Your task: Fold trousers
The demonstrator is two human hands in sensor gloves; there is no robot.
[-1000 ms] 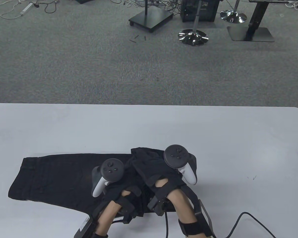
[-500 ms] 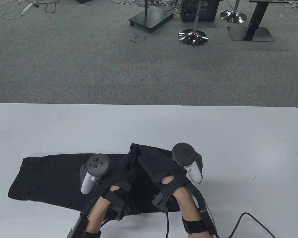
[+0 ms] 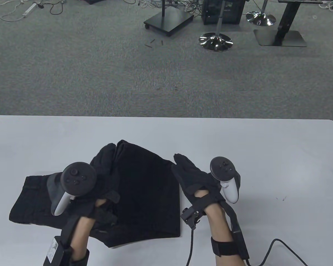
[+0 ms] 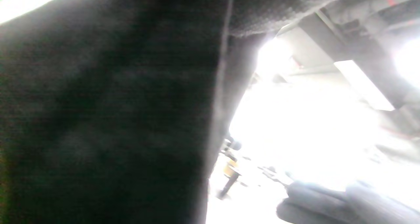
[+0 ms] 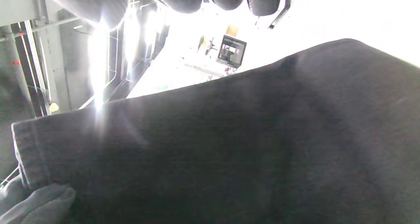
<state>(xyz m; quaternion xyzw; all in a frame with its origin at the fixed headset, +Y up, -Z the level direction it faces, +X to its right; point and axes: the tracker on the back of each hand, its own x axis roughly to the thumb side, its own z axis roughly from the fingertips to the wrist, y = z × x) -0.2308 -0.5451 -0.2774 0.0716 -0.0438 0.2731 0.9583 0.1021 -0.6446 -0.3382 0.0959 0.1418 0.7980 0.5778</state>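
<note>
The black trousers (image 3: 144,194) lie near the table's (image 3: 266,155) front-left corner, their waist end flat at the left and the leg end folded over into a doubled panel reaching toward the middle. The left hand (image 3: 104,169) rests on that panel's left side, fingers stretched toward its far corner; whether it grips cloth I cannot tell. The right hand (image 3: 193,176) lies spread and holds nothing, at the panel's right edge.
</note>
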